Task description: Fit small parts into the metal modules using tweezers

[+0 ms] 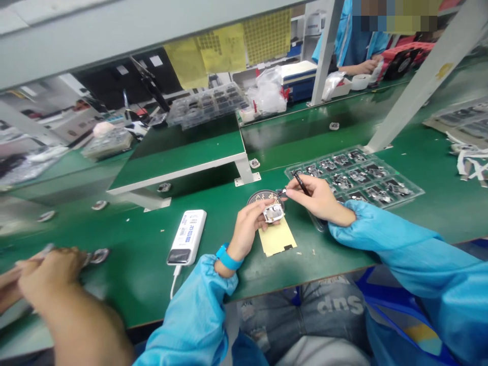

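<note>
My left hand (247,223), with a blue band at the wrist, grips a small white-framed housing (273,213) above a yellow sheet (278,239). My right hand (316,195) is closed around a slim black pen-like tool (301,183), whose exact kind I cannot make out. By my right fingertips, close to the housing, is a tiny dark and pale piece (282,192). Just behind the housing sits a round dish (261,195) of small beige bits, partly hidden by my left hand. A clear compartment tray (415,193) of small assemblies lies beyond my right hand.
A white power bank (186,236) with a cable lies left of my arm. Behind it stands a green raised shelf (190,147) on metal legs. At far left, a co-worker's hands (53,274) work near the edge. Slanted posts (415,76) rise at right; another person sits opposite.
</note>
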### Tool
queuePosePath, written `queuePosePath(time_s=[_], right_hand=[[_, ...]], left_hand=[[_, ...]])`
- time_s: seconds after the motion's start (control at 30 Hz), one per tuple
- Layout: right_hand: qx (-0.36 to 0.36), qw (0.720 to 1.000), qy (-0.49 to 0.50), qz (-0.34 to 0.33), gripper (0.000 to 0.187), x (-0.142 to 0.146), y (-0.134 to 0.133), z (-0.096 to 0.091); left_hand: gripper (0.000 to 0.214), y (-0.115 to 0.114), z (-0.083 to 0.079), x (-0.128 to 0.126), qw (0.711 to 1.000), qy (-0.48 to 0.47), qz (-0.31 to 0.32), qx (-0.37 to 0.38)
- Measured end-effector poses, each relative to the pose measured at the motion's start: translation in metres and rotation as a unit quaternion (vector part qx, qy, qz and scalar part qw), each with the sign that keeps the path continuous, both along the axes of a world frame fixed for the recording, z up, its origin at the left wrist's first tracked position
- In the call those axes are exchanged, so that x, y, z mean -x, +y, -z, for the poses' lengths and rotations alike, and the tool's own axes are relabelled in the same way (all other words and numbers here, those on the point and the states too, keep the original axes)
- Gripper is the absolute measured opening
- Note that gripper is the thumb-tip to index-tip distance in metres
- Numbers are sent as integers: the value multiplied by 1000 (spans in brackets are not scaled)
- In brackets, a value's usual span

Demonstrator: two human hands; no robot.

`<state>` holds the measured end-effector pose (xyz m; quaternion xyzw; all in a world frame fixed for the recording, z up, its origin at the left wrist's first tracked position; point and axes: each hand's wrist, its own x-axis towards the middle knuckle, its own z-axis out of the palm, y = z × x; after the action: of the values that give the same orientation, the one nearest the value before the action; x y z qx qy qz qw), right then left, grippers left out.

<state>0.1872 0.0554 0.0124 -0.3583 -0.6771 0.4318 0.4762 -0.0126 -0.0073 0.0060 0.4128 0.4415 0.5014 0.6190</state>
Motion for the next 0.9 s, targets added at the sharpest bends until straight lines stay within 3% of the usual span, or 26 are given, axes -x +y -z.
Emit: queuePosePath(time_s=[0.23, 0.43, 0.63, 0.9], right_hand=[[118, 984, -33, -133, 31, 1, -7, -6], [127, 986, -39, -99, 33, 6, -11, 0], [109, 989, -43, -91, 36, 5, -7, 4], [125, 985, -44, -111, 36, 5, -6, 5]], left_hand=[[37, 1, 1, 8, 997, -1, -39, -66], [51, -2, 4, 6, 995, 22, -6, -97], [49, -6, 2, 0, 990, 54, -13, -133], [57, -7, 10, -1, 964, 213, -41, -154]])
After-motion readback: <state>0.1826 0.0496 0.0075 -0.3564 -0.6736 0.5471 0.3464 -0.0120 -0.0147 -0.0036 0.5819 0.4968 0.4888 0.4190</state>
